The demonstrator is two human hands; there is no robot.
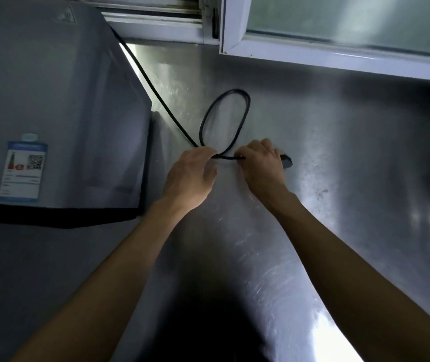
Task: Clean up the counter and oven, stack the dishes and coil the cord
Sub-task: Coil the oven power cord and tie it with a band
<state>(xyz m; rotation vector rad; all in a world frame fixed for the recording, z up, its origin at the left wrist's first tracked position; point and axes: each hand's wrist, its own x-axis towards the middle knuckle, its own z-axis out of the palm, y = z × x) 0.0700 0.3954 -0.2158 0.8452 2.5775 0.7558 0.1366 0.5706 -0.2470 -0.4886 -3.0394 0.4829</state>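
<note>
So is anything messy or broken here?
Nothing looks broken or spilled. The black cord lies in one loop on the steel counter, pinched by the left hand and right hand.

one cord point(224, 113), one oven point(52, 100), two hands

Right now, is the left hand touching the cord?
Touching. The head view shows the left hand pinching the cord where its loop crosses.
</note>
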